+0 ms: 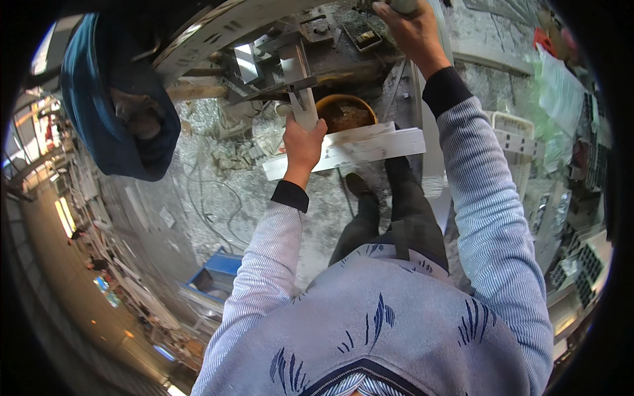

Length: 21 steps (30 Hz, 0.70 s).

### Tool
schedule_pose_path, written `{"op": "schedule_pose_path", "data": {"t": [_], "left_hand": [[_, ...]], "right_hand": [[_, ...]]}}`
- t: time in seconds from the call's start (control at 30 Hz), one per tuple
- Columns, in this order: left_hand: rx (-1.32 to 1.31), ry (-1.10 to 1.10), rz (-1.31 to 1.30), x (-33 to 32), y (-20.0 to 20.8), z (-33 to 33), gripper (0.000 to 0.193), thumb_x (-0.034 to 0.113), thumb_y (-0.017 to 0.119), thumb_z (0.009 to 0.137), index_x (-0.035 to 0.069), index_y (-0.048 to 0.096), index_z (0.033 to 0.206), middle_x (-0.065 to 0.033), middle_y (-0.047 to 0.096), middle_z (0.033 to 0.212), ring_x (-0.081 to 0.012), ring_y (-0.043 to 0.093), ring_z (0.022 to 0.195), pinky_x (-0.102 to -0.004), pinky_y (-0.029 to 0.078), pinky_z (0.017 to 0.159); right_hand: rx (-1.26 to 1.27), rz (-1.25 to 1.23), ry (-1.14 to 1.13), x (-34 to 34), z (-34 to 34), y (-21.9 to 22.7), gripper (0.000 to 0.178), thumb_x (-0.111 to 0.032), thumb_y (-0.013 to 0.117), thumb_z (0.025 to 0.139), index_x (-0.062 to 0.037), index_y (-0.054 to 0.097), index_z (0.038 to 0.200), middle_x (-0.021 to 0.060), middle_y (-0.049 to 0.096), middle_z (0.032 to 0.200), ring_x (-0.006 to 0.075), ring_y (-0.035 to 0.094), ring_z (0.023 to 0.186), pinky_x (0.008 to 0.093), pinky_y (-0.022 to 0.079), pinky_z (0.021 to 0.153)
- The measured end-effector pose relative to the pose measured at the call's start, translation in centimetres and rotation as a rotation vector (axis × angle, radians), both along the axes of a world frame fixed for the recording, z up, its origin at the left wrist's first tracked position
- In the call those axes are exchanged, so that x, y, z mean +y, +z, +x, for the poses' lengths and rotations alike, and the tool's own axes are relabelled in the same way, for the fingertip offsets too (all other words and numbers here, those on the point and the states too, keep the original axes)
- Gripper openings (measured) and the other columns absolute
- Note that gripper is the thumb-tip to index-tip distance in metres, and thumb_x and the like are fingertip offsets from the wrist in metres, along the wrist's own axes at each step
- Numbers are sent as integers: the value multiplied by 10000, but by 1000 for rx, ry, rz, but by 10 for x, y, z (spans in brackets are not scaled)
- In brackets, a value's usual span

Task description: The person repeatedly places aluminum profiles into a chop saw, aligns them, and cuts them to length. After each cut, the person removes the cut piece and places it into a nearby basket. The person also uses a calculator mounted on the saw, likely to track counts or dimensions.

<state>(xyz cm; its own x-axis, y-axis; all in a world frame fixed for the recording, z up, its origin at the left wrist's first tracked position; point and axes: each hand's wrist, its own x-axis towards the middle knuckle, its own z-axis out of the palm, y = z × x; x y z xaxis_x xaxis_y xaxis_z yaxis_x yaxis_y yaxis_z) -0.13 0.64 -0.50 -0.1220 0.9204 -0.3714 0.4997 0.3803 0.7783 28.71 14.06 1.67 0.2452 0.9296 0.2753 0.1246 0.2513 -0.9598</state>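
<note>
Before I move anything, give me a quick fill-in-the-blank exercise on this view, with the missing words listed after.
1. The left hand, gripping a pale bar, appears ____ in the picture than the right hand.
2. The open container toward the lower left is coloured ____.
3. The white crate is on the person's ____ side.
4. The knitted cuff at the left wrist is coloured ____.

Missing words: lower; blue; right; black.

This is looking like a workshop: white boards (350, 150) and a bucket (343, 97) are showing at upper centre, and the grey floor (323, 214) is appearing dusty
</note>
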Motion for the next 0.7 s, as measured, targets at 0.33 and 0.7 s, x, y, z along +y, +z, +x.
{"op": "schedule_pose_path", "data": {"t": [0.33,0.7], "left_hand": [[59,-140,4,6,-7,-15,600,243,811,801,-7,532,1270,-117,647,1039,-196,649,840,-341,533,720],[-123,-140,-58,9,-13,-27,542,176,794,829,16,513,1264,-67,623,922,-159,608,704,-318,511,613]], "right_hand": [[265,340,-20,-8,-17,24,408,34,611,822,-26,655,1223,110,727,1051,212,653,1016,355,505,919],[145,-84,19,-39,-2,52,460,-49,584,896,-127,595,1350,157,709,925,242,670,642,368,539,584]]}}
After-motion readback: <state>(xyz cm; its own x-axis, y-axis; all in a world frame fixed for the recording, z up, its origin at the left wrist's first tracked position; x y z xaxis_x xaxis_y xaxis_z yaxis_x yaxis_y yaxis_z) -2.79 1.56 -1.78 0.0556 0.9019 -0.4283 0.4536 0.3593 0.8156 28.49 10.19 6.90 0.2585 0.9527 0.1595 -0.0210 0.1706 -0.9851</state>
